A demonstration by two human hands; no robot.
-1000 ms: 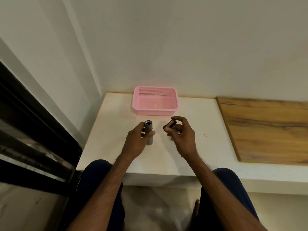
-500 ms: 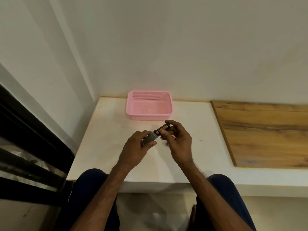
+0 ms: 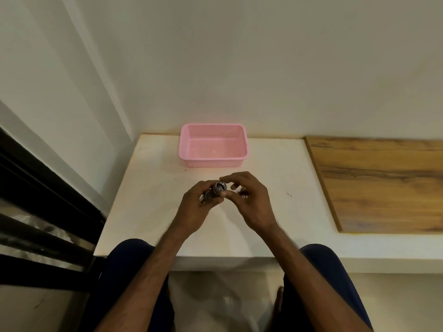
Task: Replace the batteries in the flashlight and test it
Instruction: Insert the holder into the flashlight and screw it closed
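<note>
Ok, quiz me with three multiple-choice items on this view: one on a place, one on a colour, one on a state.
1. Where does the basket sit on the table? A at the back; B at the front edge; C off it altogether.
2. What colour is the basket? A blue; B pink; C green.
3. What is the left hand doing? A lying flat; B gripping the flashlight; C hanging idle.
Answers: 1 A, it stands at the far edge, beyond the flashlight. 2 B, its mesh walls are pink. 3 B, its fingers curl round the barrel while the right hand pinches the open end.
</note>
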